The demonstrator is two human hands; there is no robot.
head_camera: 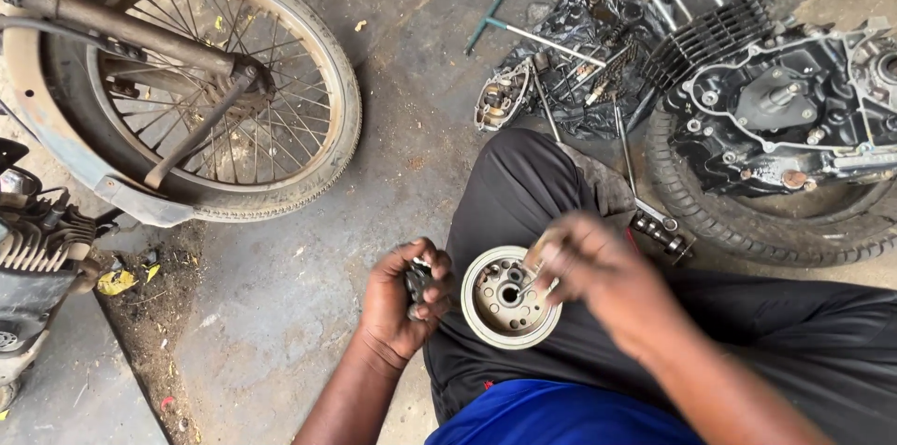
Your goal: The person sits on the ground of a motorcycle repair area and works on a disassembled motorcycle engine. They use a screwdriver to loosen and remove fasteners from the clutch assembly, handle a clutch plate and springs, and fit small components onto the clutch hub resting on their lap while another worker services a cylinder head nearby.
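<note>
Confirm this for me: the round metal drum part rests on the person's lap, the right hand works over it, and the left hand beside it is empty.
Not quite. In the head view the left hand is not empty: it is closed around a small dark metal part. The rest holds: the round metal drum part rests on the lap, and the right hand works over it.

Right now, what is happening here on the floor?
A person sits on the concrete floor with a round metal part resting on the lap. The right hand works a small tool into its centre; the left hand grips a small dark part. An engine lies on a tyre nearby.
</note>
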